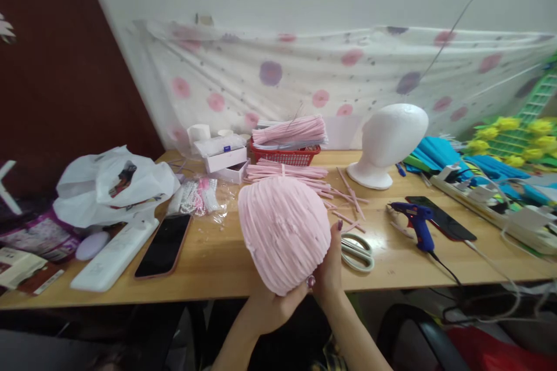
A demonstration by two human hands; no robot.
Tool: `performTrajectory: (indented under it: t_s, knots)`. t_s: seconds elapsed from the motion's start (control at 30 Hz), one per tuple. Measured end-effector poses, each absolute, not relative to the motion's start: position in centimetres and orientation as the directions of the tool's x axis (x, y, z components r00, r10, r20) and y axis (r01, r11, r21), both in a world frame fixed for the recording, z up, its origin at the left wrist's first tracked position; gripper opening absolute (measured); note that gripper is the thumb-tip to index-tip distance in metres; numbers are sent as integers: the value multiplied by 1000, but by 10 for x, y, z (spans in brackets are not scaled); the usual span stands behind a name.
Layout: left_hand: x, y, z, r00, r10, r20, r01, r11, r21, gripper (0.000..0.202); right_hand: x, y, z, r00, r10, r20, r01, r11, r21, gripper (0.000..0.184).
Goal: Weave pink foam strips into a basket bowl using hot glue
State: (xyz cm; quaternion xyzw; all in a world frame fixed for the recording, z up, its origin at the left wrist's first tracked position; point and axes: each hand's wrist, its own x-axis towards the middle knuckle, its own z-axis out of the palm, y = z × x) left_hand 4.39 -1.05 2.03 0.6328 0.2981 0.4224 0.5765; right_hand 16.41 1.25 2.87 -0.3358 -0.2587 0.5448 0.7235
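A rounded pink cap [282, 232], its surface made of rows of fuzzy strips, is held up over the table's front edge. My left hand [278, 306] supports it from below, with the fingers mostly hidden behind it. My right hand [329, 266] is closed on its right side, thumb upward, and a ring with a round stone shows near where the hands meet. Just right of that hand lie pale-handled scissors [358, 253]. Behind the cap, loose pink chenille stems [300, 173] are spread on the table.
A blue glue gun [416, 221] lies right, beside a dark phone [441, 217] and a power strip [483, 208]. A white foam head [391, 136] stands behind. Further back is a red basket [287, 156] of stems. Left are another phone [163, 245] and a plastic bag [113, 185].
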Motion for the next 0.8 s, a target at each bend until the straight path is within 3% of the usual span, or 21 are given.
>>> performTrajectory:
  t_s: [0.07, 0.13, 0.2, 0.33, 0.4, 0.47, 0.53, 0.57, 0.63, 0.8]
  knots:
    - [38, -12, 24, 451, 875, 174, -137, -125, 983, 23, 165, 13, 31, 253, 966, -44, -685, 147, -714, 78]
    - [30, -13, 31, 397, 912, 107, -258, -2, 966, 39, 166, 15, 30, 279, 959, -47, -674, 161, -721, 76]
    - [24, -15, 40, 277, 961, -4, -421, 126, 898, 48, 167, 18, 29, 340, 940, 4, -572, 211, -793, 73]
    - [28, -15, 60, 131, 980, -147, -586, 196, 786, 50, 169, 14, 27, 449, 884, 129, -374, 317, -871, 67]
    - [35, -16, 65, 107, 975, -194, -642, 217, 735, 51, 172, 6, 32, 484, 811, 330, -122, 436, -892, 67]
    - [42, -20, 63, 137, 975, -175, -643, 222, 733, 48, 175, -3, 39, 345, 669, 659, 307, 582, -753, 72]
    - [48, -28, 56, 200, 971, -132, -633, 231, 739, 46, 176, -10, 47, 60, 540, 839, 599, 653, -463, 74]
    - [51, -32, 50, 233, 966, -110, -629, 237, 740, 46, 177, -11, 50, -47, 510, 859, 655, 665, -359, 74]
    - [56, -38, 35, 282, 956, -81, -625, 247, 741, 47, 176, -9, 51, -157, 504, 849, 696, 667, -267, 73]
    - [55, -24, 8, 276, 957, -91, -701, 265, 662, 39, 178, 5, 42, -154, 562, 812, 645, 680, -348, 74]
